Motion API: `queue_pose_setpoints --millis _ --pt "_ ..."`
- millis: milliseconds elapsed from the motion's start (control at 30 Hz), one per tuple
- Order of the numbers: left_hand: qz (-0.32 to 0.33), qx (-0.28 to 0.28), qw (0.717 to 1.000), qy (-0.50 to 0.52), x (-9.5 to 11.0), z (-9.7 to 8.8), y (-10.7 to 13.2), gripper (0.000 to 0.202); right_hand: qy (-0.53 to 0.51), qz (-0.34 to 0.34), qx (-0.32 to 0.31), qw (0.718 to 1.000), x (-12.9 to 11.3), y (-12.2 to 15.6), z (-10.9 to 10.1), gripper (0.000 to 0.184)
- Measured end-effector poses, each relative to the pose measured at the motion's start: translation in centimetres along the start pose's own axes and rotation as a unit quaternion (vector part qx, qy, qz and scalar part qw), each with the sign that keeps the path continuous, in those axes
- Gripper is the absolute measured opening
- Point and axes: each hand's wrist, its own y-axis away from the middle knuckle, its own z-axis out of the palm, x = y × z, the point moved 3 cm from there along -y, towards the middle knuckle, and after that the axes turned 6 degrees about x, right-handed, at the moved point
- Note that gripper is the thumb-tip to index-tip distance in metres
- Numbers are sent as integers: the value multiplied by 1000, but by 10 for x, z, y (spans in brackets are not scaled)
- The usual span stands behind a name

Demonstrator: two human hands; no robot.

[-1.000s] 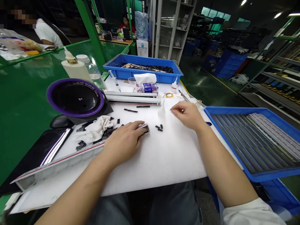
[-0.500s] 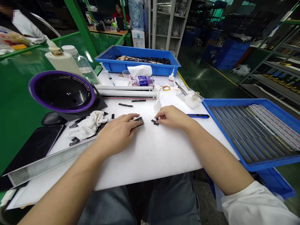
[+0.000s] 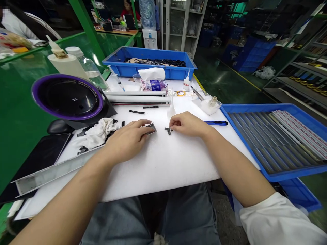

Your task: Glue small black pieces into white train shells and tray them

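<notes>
My left hand [image 3: 127, 140] is closed over the far end of a long, pale metal channel [image 3: 55, 169], which runs diagonally under my forearm. Its open end [image 3: 152, 128] shows just past my fingertips. My right hand [image 3: 187, 124] is pinched at the white table top, its thumb and forefinger on one of a few small black rectangular pieces [image 3: 169, 132]. Right behind these fingers stands a small white squeeze bottle [image 3: 171, 110]. A crumpled white cloth [image 3: 98, 134] lies left of my left hand, with more black pieces around and under it.
Two pale bars [image 3: 138, 99] lie across the table behind my hands, near black strips [image 3: 136, 112]. A blue knife [image 3: 216, 123] is right of my right hand. Blue trays stand at the back [image 3: 153, 72] and right [image 3: 224, 109]. A purple-rimmed round device [image 3: 67, 97] stands left.
The small black pieces at my right fingertips lie at different angles than before. My right hand has shifted slightly; my left hand keeps its hold on the channel. The view has tilted a little.
</notes>
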Motion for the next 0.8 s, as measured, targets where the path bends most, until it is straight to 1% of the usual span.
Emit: queue_pose_setpoints --millis 133,200,267,333,367,433,500,567,633,700,733,800 --pt "7 -10 1000 8 -1 -1 0 44 0 4 -7 1000 0 -1 0 14" --pt "20 -6 1000 3 2 -1 1 43 0 8 -15 1000 -1 -1 0 14" --pt "33 11 999 -13 6 -1 4 42 -2 7 -18 1000 -1 0 1 14" --pt "44 38 997 -40 11 0 7 40 -14 -6 8 1000 -2 0 0 13" --pt "49 52 996 -56 13 1 10 39 -28 -14 36 999 -2 0 -2 13" --pt "58 74 991 -90 16 3 15 38 -65 -25 117 991 -1 0 -9 11" --pt "72 91 986 -121 20 2 20 38 -97 -17 213 972 4 0 -17 9" --pt "86 114 979 -144 30 -1 24 38 -112 5 304 946 12 -1 -27 8" --pt "105 144 973 -149 49 -6 24 35 -121 27 375 919 21 -2 -37 8" --pt "134 167 967 -141 76 -6 18 33 -126 37 425 896 27 -3 -45 9" --pt "153 170 964 -137 92 -3 13 32 -125 36 444 886 29 -2 -48 9" --pt "185 158 961 -131 120 7 1 29 -118 34 467 876 33 -1 -54 10"
